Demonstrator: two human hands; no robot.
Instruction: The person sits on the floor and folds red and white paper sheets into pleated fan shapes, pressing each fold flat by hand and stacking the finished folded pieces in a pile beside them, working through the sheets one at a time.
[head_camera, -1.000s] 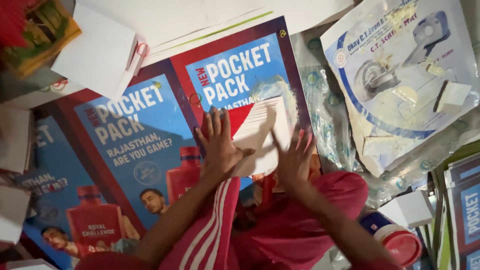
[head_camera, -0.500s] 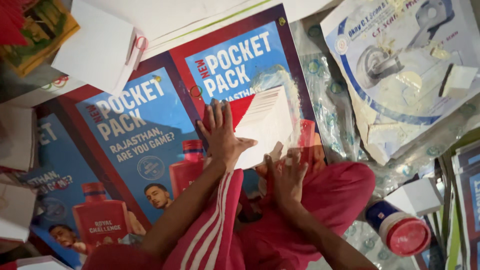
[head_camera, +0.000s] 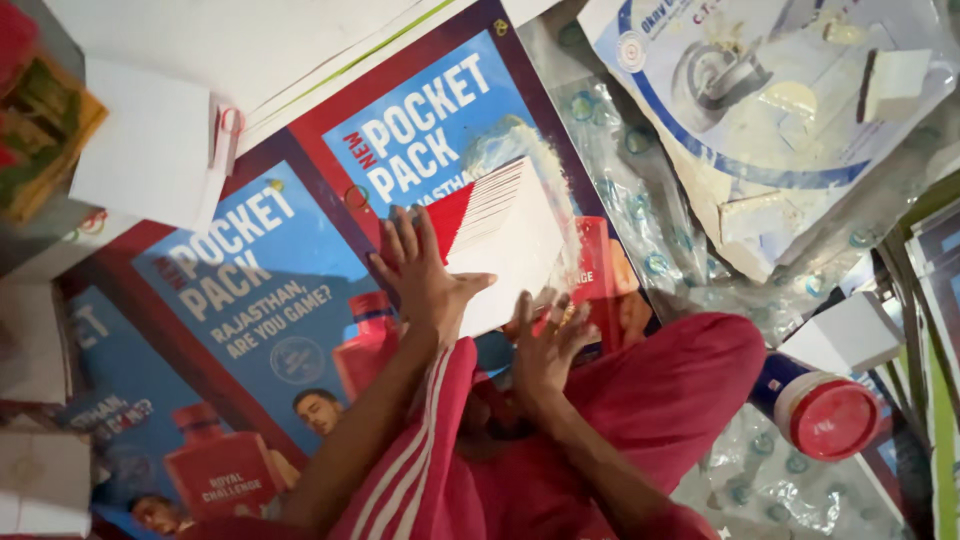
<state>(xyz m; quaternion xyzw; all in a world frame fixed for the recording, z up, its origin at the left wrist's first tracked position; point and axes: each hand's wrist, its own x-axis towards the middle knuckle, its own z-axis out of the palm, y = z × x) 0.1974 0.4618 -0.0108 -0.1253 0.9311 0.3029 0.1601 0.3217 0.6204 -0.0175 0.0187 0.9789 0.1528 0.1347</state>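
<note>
White paper stack (head_camera: 505, 240) tilted, long axis diagonal toward upper right; left hand (head_camera: 420, 275) grips its edge, right hand (head_camera: 545, 345) open beneath; stack lifted higher than before.

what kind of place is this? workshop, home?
Likely an informal floor workspace for paper or packaging handwork, not a formal workshop. The left hand and right hand handle a stack of white sheets over glossy printed posters, with a red-capped jar nearby.
</note>
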